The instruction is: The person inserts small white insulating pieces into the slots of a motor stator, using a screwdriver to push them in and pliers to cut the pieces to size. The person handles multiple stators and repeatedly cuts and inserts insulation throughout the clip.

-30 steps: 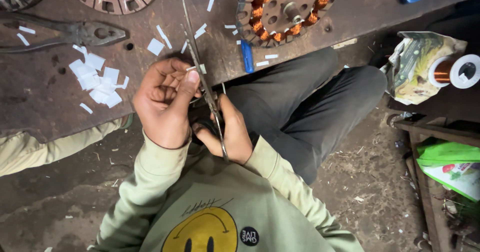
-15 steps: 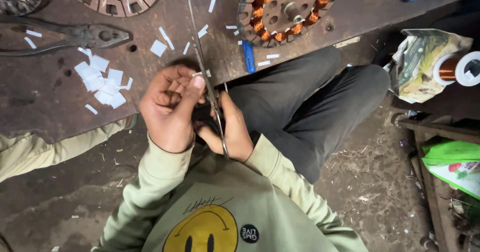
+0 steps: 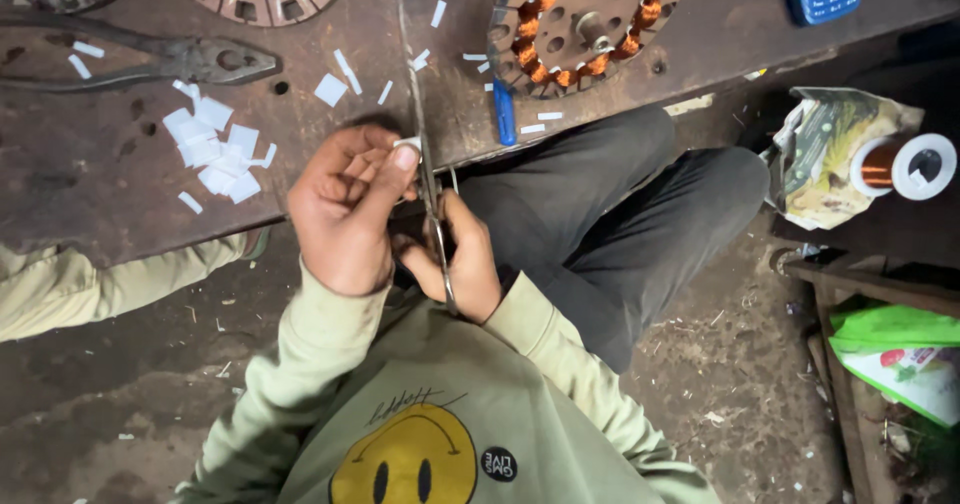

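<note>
A small white paper slip [image 3: 407, 145], light, thin and easily creased, sits pinched between thumb and fingertip of the left hand [image 3: 345, 209] against the long scissors [image 3: 428, 164], best held by its free edge. The right hand [image 3: 462, 264] is wrapped through the scissor handles. Left of the scissors lie cut slips [image 3: 212, 149] and pliers [image 3: 150, 62]; right, a wound stator [image 3: 585, 24].

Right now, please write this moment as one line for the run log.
left hand: pinches small white paper piece at blades | right hand: grips scissors handles | cut paper pieces: piled on bench | pliers: lying untouched
</note>
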